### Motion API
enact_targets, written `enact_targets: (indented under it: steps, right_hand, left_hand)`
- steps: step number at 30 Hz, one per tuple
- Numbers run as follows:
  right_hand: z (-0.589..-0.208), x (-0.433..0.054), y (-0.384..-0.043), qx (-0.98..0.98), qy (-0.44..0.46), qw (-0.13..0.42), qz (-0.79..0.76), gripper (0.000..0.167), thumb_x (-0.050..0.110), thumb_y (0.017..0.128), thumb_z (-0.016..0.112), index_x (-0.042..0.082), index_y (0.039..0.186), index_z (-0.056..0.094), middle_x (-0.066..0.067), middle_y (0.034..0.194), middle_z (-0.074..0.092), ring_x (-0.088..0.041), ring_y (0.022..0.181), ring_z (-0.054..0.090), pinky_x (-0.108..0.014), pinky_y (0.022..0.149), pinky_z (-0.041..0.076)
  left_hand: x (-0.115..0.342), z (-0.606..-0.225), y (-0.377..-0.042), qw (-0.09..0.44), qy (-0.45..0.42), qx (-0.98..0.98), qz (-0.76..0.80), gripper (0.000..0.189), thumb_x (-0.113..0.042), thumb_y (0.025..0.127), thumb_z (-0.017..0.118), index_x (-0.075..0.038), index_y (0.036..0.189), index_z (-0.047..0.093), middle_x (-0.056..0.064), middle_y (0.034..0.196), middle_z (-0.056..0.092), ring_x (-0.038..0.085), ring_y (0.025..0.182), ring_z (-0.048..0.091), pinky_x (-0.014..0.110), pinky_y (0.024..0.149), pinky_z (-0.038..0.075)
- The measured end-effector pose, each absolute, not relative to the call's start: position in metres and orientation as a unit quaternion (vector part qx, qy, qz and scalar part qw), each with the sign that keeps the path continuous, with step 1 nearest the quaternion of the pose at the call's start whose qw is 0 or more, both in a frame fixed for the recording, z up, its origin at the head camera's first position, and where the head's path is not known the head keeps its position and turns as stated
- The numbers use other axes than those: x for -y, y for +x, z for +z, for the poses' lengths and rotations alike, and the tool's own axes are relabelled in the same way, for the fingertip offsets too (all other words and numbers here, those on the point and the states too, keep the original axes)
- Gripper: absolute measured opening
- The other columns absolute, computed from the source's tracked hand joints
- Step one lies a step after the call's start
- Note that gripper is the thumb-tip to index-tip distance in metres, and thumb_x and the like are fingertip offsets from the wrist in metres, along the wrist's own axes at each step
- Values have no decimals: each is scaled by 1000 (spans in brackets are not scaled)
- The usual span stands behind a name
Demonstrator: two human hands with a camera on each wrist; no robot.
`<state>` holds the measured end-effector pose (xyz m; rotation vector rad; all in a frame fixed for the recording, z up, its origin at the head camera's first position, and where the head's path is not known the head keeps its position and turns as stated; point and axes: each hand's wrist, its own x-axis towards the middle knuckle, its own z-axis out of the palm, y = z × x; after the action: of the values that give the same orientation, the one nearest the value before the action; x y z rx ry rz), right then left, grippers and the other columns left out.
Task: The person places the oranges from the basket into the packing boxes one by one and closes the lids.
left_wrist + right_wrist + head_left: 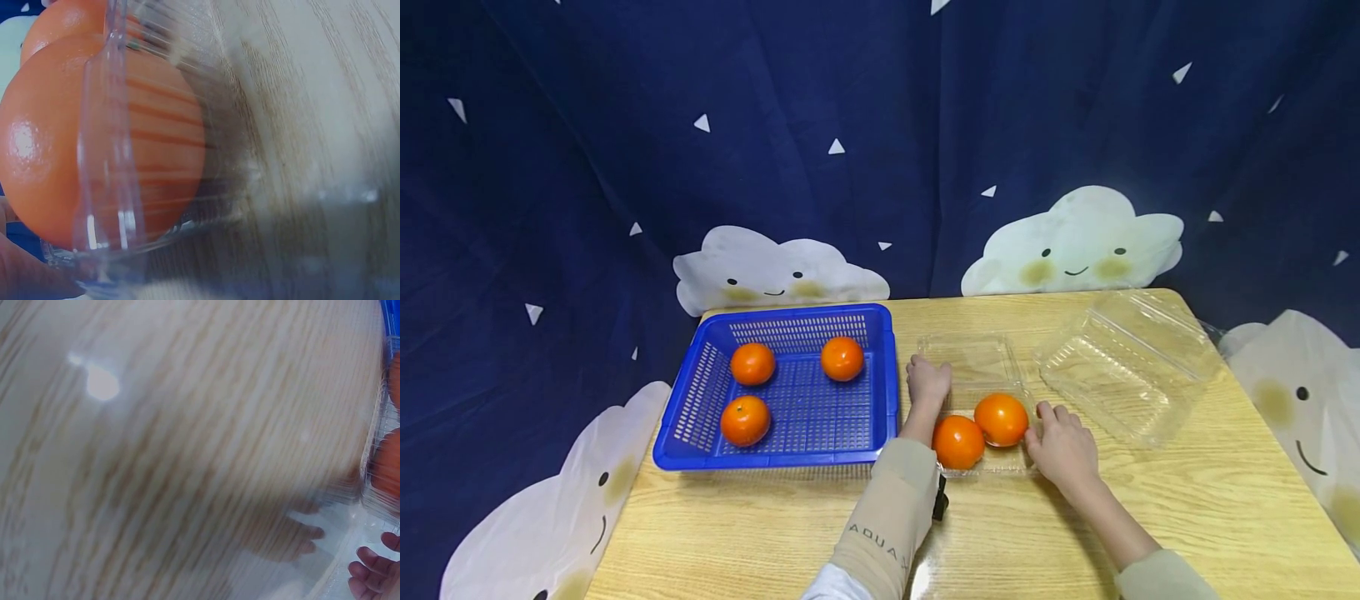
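Observation:
An open clear plastic clamshell box point(992, 472) lies on the table with its lid folded back. Two oranges, a nearer orange point(958, 442) and a farther orange point(1002, 419), sit side by side in its near half. My left hand point(928, 383) is over the box's left edge by the hinge, fingers loosely bent; whether it touches the plastic is unclear. Close up in the left wrist view, an orange point(44, 144) shows behind the ribbed wall. Beside the box's right edge is my right hand point(1066, 450), its fingers relaxed and nothing in them.
To the left stands a blue plastic basket point(775, 461) holding three oranges, one of them an orange point(842, 359) at the back right. More clear plastic packaging point(1120, 367) lies at the right rear. Behind the wooden table point(760, 533) hangs a dark blue curtain point(880, 100) with clouds.

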<state>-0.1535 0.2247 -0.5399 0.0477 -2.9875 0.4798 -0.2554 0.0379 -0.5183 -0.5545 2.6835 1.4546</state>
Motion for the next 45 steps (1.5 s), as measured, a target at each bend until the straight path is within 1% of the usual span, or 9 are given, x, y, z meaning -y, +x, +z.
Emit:
enact_targets:
  steps: [9, 16, 21, 27, 30, 34, 41, 45]
  right_hand:
    - [-540, -224, -153, 985, 13, 65, 160, 40, 23, 82, 52, -3, 112, 50, -25, 97, 53, -40, 86, 51, -52, 64, 42]
    - [-539, -223, -153, 984, 13, 74, 160, 39, 22, 81, 54, -2, 111, 50, -24, 96, 54, -40, 84, 52, -52, 63, 42]
    - [-539, -223, -153, 983, 17, 83, 161, 36, 21, 80, 55, -2, 108, 51, -22, 92, 54, -39, 81, 52, -49, 60, 43]
    - [-539, -223, -153, 983, 16, 84, 160, 36, 22, 80, 55, -2, 107, 51, -22, 91, 54, -38, 79, 52, -49, 59, 43]
    - [-539, -223, -153, 983, 17, 88, 159, 35, 22, 80, 55, -1, 106, 52, -21, 90, 54, -38, 79, 52, -49, 59, 43]
    - [-538, -223, -153, 984, 16, 83, 159, 35, 22, 80, 55, -1, 107, 51, -21, 91, 54, -37, 79, 52, -49, 59, 43]
    - [-538, -223, -153, 985, 15, 72, 158, 35, 22, 81, 53, -1, 107, 51, -22, 92, 54, -37, 80, 52, -49, 60, 43]
    - [-538, -223, -153, 984, 15, 73, 159, 36, 22, 81, 53, -2, 107, 51, -22, 92, 54, -37, 81, 52, -49, 61, 43]
  left_hand:
    - [-38, -517, -256, -8, -184, -837, 515, 58, -16, 80, 58, 8, 128, 37, 27, 124, 45, 39, 112, 48, 42, 95, 39]
    - [-36, -514, -256, -31, -183, -821, 540, 53, -15, 81, 58, 5, 126, 39, 26, 122, 46, 39, 111, 49, 42, 94, 39]
    - [-37, -512, -256, -49, -187, -810, 554, 51, -15, 79, 58, 5, 123, 41, 26, 121, 47, 37, 110, 50, 42, 94, 39]
    - [-38, -509, -257, -73, -188, -797, 569, 49, -19, 77, 61, 4, 117, 46, 23, 114, 51, 36, 105, 52, 42, 91, 40]
    - [-38, -508, -259, -79, -184, -796, 572, 45, -19, 75, 62, 3, 113, 47, 19, 107, 52, 33, 98, 53, 41, 87, 42]
    - [-38, -505, -259, -83, -176, -789, 582, 42, -19, 75, 61, 2, 108, 47, 17, 100, 51, 29, 90, 52, 39, 81, 43]
    - [-36, -500, -261, -86, -169, -777, 601, 40, -21, 74, 60, 3, 105, 49, 15, 96, 50, 26, 85, 49, 37, 77, 41]
    - [-36, -499, -262, -94, -167, -768, 611, 37, -20, 72, 61, 2, 100, 51, 12, 92, 49, 25, 83, 48, 36, 76, 41]
